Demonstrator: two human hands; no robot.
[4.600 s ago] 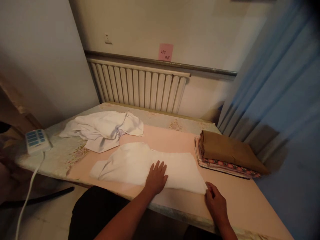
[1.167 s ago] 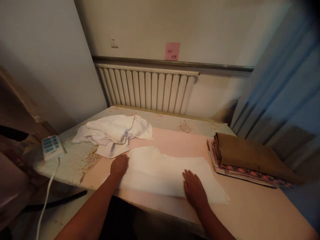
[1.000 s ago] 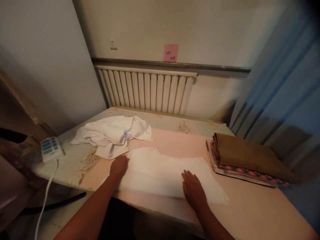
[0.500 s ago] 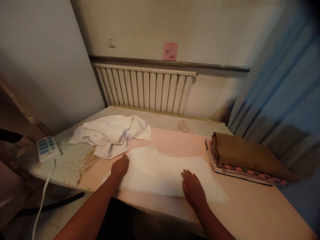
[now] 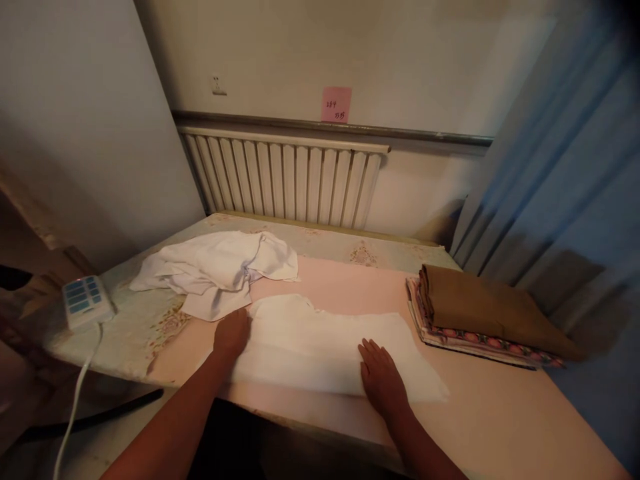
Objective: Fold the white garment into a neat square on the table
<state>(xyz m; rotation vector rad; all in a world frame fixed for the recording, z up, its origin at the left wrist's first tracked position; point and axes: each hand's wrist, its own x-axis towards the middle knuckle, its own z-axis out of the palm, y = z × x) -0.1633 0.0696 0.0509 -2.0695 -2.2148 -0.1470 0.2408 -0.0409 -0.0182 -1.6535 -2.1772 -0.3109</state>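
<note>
Pink note [image 5: 337, 105], one, on the wall beyond both hands: two short lines of dark handwriting, too small to read with certainty.

Left hand [image 5: 233, 333]: back upward, fingers bent, at the left end of the white cloth; whether it grips the edge cannot be told. Forearm slants in from the near left.

Right hand [image 5: 383, 377]: palm down, flat and spread open, fingers extended, pressing on the cloth and grasping nothing. Forearm comes from the near right.

White cloth [image 5: 307, 347]: folded, laid out between and under the hands, on a pink sheet [image 5: 505, 413] over the desk [image 5: 325, 243], which has a floral cover.

Crumpled white cloth [image 5: 215, 263]: loose heap just beyond the left hand, near the folded piece.

Brown folded cloth [image 5: 490, 307]: right of and beyond the right hand, atop patterned folded cloths [image 5: 480, 339].

Power strip [image 5: 85, 300]: well left of the left hand; its white cord [image 5: 77, 393] hangs past the desk edge.

Radiator [image 5: 285, 173]: beyond both hands, against the wall.

Blue curtain [image 5: 560, 167]: beyond the right hand, behind the stack.
</note>
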